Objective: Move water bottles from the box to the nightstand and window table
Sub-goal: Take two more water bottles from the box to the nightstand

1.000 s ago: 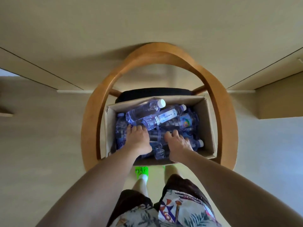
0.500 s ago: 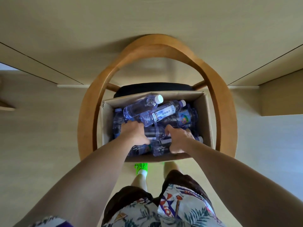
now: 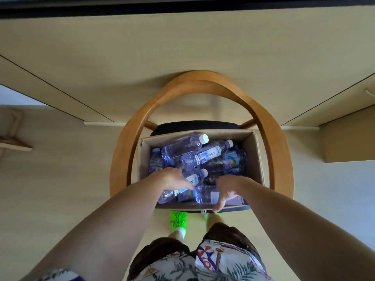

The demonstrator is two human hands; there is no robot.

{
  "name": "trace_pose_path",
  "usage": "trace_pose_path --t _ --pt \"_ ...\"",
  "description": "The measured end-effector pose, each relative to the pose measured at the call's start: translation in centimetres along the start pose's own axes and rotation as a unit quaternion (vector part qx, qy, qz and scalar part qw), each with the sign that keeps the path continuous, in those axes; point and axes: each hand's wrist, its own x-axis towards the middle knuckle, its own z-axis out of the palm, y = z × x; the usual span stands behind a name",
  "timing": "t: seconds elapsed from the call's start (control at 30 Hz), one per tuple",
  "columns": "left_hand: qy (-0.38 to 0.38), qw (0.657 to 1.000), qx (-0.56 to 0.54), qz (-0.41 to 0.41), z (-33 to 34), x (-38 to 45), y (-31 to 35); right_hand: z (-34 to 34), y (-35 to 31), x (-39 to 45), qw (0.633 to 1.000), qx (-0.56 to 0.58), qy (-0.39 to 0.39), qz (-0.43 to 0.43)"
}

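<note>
An open cardboard box [image 3: 254,159] stands on a chair seat and holds several clear water bottles with white caps, such as one bottle [image 3: 183,147] lying at the back. My left hand [image 3: 172,178] is in the box's near left part, fingers curled over a bottle with a colourful label [image 3: 174,195]. My right hand [image 3: 228,188] is at the near right, wrapped around a second bottle [image 3: 205,196] that lies along the near wall, thumb over the box edge. Both palms are hidden.
The box rests on the black seat [image 3: 194,125] of a chair with a curved wooden backrest [image 3: 205,80] that rings the box. A beige wall panel [image 3: 182,47] rises behind it. My feet in green shoes [image 3: 178,219] stand on the floor just before the chair.
Both hands have drawn back from the middle of the pile to the near edge of the box and closed on bottles there. The view has pulled back and tilted up.
</note>
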Motion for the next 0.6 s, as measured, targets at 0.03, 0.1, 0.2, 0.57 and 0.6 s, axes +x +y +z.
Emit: trace_pose_path --t 0.03,0.1,0.2,0.57,0.6 --pt "-0.007 1.000 -0.008 0.002 -0.4 -0.5 -0.1 0.0 -0.1 -0.3 1.000 0.013 0.004 -0.002" --pt "-0.009 1.000 -0.018 0.009 -1.4 -1.5 -0.1 0.1 -0.3 -1.2 0.999 0.042 0.028 0.004" --pt "0.027 0.999 -0.022 0.035 -3.4 -3.0 0.5 0.5 -0.4 -2.8 0.992 0.100 0.075 0.017" --pt "0.136 0.954 -0.161 0.212 -11.3 -11.3 5.4 -1.2 -2.1 -13.1 0.811 0.467 0.345 0.065" --pt "0.134 0.944 -0.187 0.237 -11.6 -12.1 5.8 -1.0 -2.2 -14.2 0.775 0.508 0.372 0.064"
